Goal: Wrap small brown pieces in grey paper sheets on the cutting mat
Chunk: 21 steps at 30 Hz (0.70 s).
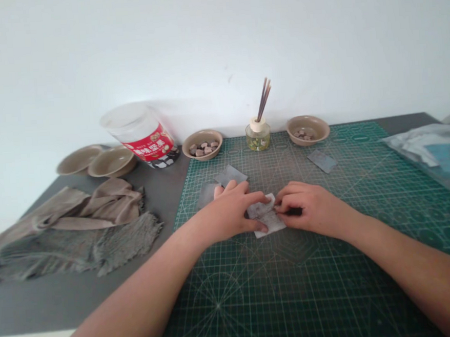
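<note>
A small creased whitish sheet [269, 223], thin like paper or cloth, lies on the green cutting mat [233, 286] between my hands. Thumb and index finger of my left hand [231, 209] are spread apart and rest on its left side. From the right, the closed fingertips of my right hand [308, 206] pinch the sheet's edge, where a fold stands up a little. My fingers hide part of the sheet. Just beyond my left hand lie a grey square piece [231, 174] and a translucent piece [207, 194], partly covered by that hand.
Behind the hands stand a bowl of stones [204, 152], a reed diffuser [258, 135] and another bowl [308, 136] with fewer stones. A grey rectangle [322, 160] lies nearby. Leftward are a tilted plastic jar [148, 143], two bowls [113, 168] and cloths [97, 208]; rightward, a plastic bag [440, 153].
</note>
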Tool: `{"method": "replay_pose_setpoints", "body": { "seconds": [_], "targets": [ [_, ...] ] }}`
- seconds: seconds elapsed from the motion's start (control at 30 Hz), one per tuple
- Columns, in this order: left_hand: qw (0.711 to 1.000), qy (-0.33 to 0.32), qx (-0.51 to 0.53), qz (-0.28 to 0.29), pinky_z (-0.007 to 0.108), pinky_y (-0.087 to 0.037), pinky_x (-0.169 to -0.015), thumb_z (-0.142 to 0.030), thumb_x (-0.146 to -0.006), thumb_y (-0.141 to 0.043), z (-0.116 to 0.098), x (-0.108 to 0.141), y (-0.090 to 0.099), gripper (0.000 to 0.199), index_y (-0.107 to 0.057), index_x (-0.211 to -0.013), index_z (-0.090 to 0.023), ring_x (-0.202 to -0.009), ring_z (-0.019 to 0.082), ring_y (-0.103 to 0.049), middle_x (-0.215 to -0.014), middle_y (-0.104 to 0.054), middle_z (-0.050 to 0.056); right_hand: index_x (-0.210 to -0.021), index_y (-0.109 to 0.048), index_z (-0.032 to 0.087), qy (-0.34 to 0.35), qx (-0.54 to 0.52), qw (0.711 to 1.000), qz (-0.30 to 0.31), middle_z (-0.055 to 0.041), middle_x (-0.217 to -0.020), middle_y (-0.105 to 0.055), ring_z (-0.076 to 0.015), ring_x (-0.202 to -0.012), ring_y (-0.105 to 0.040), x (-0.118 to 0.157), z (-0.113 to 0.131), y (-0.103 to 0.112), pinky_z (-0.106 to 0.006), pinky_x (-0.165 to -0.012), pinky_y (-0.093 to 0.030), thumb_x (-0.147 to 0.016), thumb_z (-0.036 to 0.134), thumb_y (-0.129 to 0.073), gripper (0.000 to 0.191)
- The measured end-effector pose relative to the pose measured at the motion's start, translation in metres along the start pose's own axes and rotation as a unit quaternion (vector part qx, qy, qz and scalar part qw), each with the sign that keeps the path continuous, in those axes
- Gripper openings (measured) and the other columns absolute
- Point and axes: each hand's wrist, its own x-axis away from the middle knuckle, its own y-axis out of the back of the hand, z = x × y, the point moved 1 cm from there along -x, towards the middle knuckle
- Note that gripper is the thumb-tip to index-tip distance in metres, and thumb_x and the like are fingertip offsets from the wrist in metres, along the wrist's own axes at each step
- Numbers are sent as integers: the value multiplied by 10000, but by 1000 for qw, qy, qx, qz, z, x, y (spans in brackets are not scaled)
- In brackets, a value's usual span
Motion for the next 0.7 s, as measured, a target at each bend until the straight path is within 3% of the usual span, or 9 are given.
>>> {"method": "replay_pose_setpoints", "body": {
  "seconds": [0.17, 0.33, 0.7],
  "targets": [
    [1000, 0, -7, 2, 448, -332, -884, -602, -800, -717, -1, 0, 1, 557, -604, -1301, -385, -1080, 324, -468, -1059, -559, 66, -841, -685, 192, 9, 7, 1000, -17, -51, -992, -720, -198, -986, -638, -3, -4, -2, -341, -878, -502, -890, 167, -679, 55],
    [1000, -4, -1, -2, 439, -326, -876, -616, -794, -718, 0, 0, 1, 582, -588, -1324, -413, -1079, 315, -468, -1059, -556, 59, -789, -672, 199, 12, 10, 1000, 2, -41, -932, -711, -191, -893, -623, 1, 0, 1, -337, -811, -505, -867, 156, -694, 92],
    [1000, -8, -4, 6, 412, -318, -867, -620, -798, -709, 0, -1, 1, 580, -602, -1323, -398, -1060, 311, -462, -1046, -573, 61, -764, -667, 203, 25, 10, 1000, 5, -35, -898, -704, -193, -888, -606, 2, 3, 4, -337, -816, -491, -855, 149, -700, 111]
  ]
}}
